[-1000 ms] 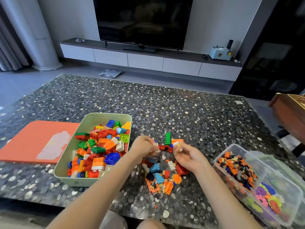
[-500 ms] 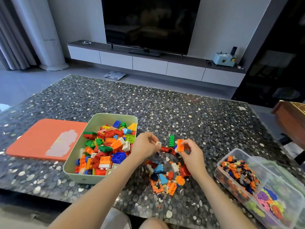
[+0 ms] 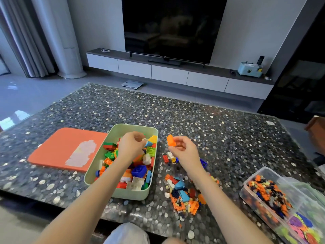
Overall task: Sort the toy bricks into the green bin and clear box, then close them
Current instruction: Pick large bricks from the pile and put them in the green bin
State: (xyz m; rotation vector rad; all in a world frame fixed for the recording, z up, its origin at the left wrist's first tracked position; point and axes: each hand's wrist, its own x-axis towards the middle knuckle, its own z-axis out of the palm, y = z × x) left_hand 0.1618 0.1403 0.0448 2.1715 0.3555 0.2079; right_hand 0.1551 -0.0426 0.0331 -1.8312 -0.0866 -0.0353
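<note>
Orange and flat, a lid [image 3: 68, 148] lies on the pebble-patterned table [image 3: 193, 117] just left of the green bin [image 3: 128, 194]. Mixed bricks fill the bin. The left hand [image 3: 131, 147] hovers over its far end, fingertips pinching a small pale piece [image 3: 144, 139]. Just right of the bin, the raised right hand [image 3: 184, 150] curls its fingers round an orange brick [image 3: 171, 140]. Loose bricks [image 3: 184, 196] lie below it, and the clear box [image 3: 267, 173] stands well right of the bin.

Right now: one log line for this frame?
left hand: pinches pale brick over green bin | right hand: holds orange brick | loose pile: on table | clear box: open
</note>
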